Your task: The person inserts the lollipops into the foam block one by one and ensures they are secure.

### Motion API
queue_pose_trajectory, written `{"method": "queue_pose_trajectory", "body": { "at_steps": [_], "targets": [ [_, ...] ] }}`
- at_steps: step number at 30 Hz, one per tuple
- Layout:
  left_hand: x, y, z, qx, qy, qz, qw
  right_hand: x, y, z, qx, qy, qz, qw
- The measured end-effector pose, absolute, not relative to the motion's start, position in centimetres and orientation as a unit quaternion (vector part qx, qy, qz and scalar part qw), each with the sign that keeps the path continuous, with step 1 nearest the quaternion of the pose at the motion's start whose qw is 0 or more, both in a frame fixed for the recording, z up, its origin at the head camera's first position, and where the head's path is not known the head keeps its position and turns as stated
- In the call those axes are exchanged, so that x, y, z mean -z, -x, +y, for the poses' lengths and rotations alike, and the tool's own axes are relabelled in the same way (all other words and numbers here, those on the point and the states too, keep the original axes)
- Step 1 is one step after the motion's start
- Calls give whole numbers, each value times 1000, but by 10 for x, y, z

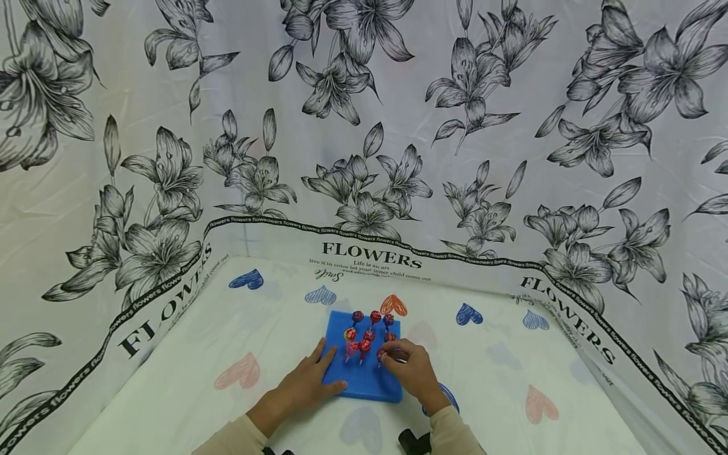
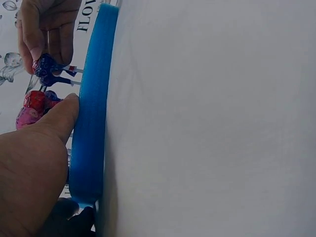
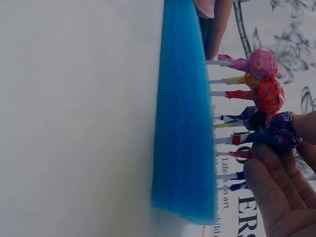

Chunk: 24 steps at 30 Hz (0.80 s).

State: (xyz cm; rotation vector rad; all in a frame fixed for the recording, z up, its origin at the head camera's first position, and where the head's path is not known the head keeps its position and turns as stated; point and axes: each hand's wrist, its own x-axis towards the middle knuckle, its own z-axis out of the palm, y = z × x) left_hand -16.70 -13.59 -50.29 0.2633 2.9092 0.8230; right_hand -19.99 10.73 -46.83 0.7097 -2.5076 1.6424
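Note:
A blue foam block (image 1: 370,387) lies flat on the table, with several wrapped lollipops standing upright in it on white sticks. My right hand (image 1: 418,371) pinches the wrapped head of a dark blue-purple lollipop (image 3: 280,134) at the block's right front; its stick meets the foam surface. Spread along the block's left edge, my left hand (image 1: 304,385) rests with its fingers fairly straight, the thumb on the near part. A pink lollipop (image 3: 262,64) and a red one (image 3: 269,96) stand beside the pinched one. Part of the right hand lies outside the right wrist view.
White cloth printed with hearts, among them a dark blue heart (image 1: 469,314), covers the table. Behind and at the sides hangs a flower-printed curtain (image 1: 364,164). A black object (image 1: 414,442) sits by the right sleeve at the near edge.

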Motion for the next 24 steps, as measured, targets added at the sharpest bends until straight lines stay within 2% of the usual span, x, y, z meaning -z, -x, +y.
{"method": "queue_pose_trajectory", "body": {
  "at_steps": [6, 16, 24],
  "targets": [
    [505, 169, -136, -264, -84, 960, 48, 447, 188, 103, -516, -238, -822, 39],
    [505, 171, -135, -262, -91, 960, 45, 439, 187, 108, -520, -240, -819, 33],
    [497, 172, -138, -261, -99, 959, 57, 463, 212, 132, -516, -197, -831, 64]
  ]
}}
